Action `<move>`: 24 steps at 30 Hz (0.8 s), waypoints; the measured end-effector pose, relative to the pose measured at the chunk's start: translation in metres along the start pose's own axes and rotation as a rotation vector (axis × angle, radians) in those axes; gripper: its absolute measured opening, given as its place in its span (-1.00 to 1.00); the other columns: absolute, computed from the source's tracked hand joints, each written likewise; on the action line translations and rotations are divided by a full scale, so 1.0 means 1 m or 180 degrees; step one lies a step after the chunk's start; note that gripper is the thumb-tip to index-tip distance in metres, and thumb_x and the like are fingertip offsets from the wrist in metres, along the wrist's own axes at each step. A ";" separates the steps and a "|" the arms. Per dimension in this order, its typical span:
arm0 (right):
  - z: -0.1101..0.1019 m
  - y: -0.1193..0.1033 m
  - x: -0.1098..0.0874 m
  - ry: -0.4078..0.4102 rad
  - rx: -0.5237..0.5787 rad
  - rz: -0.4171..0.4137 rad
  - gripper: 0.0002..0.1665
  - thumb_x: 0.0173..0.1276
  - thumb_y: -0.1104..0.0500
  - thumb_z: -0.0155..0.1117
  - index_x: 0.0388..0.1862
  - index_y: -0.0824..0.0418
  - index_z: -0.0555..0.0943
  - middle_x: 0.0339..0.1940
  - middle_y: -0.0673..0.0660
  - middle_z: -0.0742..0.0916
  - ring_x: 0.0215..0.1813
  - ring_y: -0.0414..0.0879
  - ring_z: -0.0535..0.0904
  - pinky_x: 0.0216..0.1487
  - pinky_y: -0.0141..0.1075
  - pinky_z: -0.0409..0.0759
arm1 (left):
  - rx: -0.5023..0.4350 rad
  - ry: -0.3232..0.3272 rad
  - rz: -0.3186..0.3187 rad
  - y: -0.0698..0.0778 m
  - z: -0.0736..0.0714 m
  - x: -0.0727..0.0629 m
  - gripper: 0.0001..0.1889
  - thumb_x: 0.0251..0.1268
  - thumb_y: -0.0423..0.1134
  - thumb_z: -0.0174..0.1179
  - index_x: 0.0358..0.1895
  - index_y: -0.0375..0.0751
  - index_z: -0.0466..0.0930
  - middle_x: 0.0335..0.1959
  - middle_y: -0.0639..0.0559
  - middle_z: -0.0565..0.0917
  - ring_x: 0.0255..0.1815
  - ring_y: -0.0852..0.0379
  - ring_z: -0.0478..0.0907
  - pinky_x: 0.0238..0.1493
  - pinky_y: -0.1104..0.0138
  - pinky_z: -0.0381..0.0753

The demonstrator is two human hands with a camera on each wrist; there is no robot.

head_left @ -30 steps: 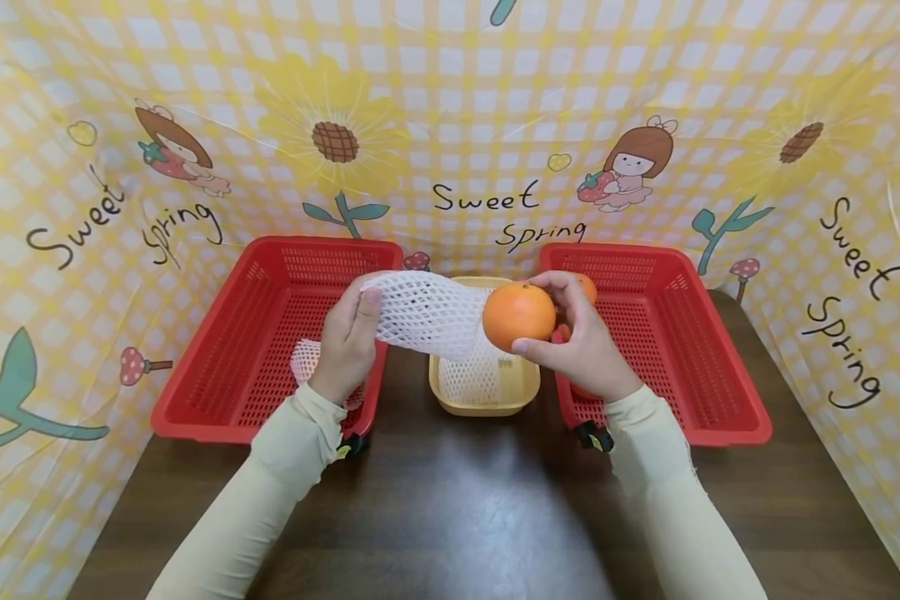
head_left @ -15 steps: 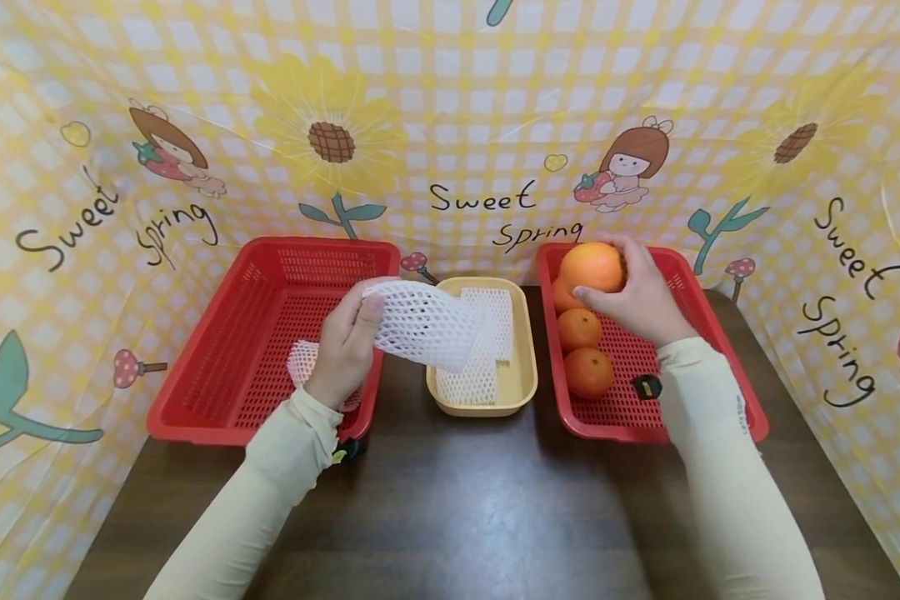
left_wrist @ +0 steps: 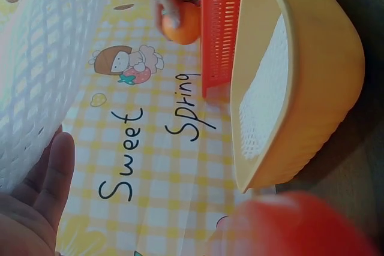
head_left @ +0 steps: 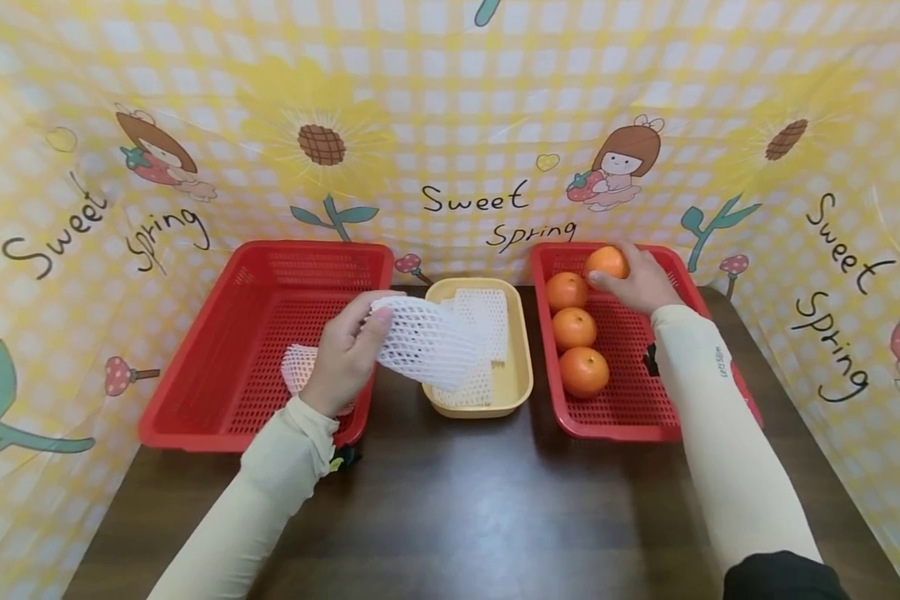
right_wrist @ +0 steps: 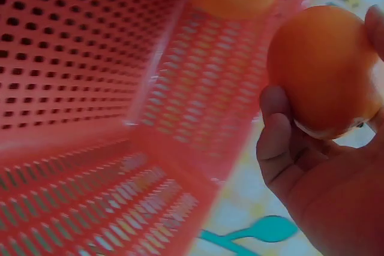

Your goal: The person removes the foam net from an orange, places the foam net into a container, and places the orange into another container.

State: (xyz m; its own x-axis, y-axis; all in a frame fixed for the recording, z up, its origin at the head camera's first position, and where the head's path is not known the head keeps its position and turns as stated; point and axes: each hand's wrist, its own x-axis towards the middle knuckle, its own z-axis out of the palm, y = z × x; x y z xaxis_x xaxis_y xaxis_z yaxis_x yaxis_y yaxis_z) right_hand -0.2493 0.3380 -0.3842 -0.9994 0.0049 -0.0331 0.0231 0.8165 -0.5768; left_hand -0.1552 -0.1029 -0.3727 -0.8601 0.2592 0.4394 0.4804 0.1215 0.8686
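Observation:
My left hand [head_left: 347, 357] grips one end of a white foam fruit net [head_left: 423, 343], which points right over the yellow tray [head_left: 521, 375]. The net's open mesh [left_wrist: 51, 58] fills the left side of the left wrist view. Over the back of the right red basket [head_left: 648, 429], my right hand [head_left: 643, 283] holds an orange [head_left: 607, 263] between thumb and fingers. In the right wrist view that orange [right_wrist: 324, 67] shows up close beside the basket wall. Three more oranges [head_left: 574, 328] sit in a row along the basket's left side.
Flattened foam nets [head_left: 487, 317] lie in the yellow tray. The left red basket [head_left: 251, 358] contains a pinkish foam net [head_left: 297, 367], partly behind my left hand. A small black object [head_left: 651, 359] is by my right sleeve. Checked cloth [head_left: 465, 125] walls in the dark table [head_left: 450, 508].
The right hand carried the orange from beside the foam net's end to the back of the right basket. The left hand stayed on the net, which dipped slightly.

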 end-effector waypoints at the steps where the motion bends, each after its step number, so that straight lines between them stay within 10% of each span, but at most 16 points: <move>1: 0.000 0.004 0.003 -0.0037 -0.0056 0.0055 -0.03 0.45 -0.25 0.20 0.66 0.01 0.04 0.43 0.44 0.31 0.34 0.35 0.29 0.27 0.34 0.29 | 0.0005 -0.0018 -0.0003 0.000 0.000 0.001 -0.68 0.60 -0.18 0.03 0.24 -0.19 0.55 -0.01 -0.05 0.68 -0.16 0.01 0.67 -0.13 0.27 0.68; 24: 0.033 0.045 0.027 -0.0349 -0.0331 0.0400 0.10 0.34 -0.06 0.35 0.61 0.34 -0.02 0.41 0.54 0.34 0.38 0.43 0.28 0.34 0.30 0.23 | 0.0201 -0.0135 -0.0080 -0.005 0.004 -0.006 -0.69 0.55 -0.19 0.11 0.25 -0.14 0.55 -0.06 0.00 0.67 -0.23 0.05 0.66 -0.22 0.24 0.70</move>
State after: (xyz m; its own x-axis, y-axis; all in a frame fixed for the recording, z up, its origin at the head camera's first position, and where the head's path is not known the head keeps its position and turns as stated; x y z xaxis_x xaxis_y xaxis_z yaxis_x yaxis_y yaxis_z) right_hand -0.2746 0.3565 -0.4380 -0.9801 0.0523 -0.1915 0.1392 0.8688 -0.4752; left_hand -0.1521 -0.1008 -0.3807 -0.8647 0.2954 0.4063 0.4696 0.1882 0.8626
